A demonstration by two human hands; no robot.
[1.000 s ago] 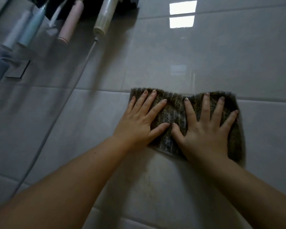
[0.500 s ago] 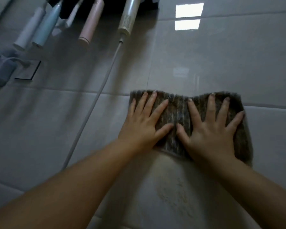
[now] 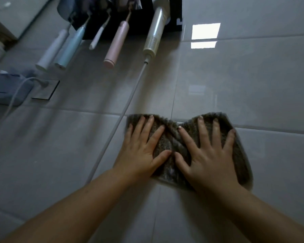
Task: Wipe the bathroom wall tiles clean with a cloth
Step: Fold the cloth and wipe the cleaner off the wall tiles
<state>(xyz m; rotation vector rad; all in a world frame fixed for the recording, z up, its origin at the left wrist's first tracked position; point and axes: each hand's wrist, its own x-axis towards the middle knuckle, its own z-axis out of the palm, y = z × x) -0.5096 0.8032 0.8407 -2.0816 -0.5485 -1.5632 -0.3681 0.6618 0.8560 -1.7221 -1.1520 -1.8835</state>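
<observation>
Grey-brown ribbed cloth (image 3: 172, 137) lies flat on the glossy grey wall tiles (image 3: 244, 81), straddling a horizontal grout line, bunched slightly in the middle. Left hand (image 3: 142, 151) presses its left half, right hand (image 3: 209, 155) its right half; both hands have fingers splayed and flat on the fabric, not curled or gripping, thumbs nearly meeting at centre. Step in hand looks like a two-palm wipe stroke. To do it well: keep even palm pressure, keep the cloth spread so the centre crease doesn't lift, overlap passes, work along grout. Watch the white cord (image 3: 123, 113) just beside the left hand; it hangs from a cream handheld appliance (image 3: 154, 34), next to a pink electric toothbrush (image 3: 116, 46) and a pale blue toothbrush (image 3: 70, 48) in a black wall holder (image 3: 172, 16). Snagging the cord could pull things down. No brand, label or readable writing visible.
</observation>
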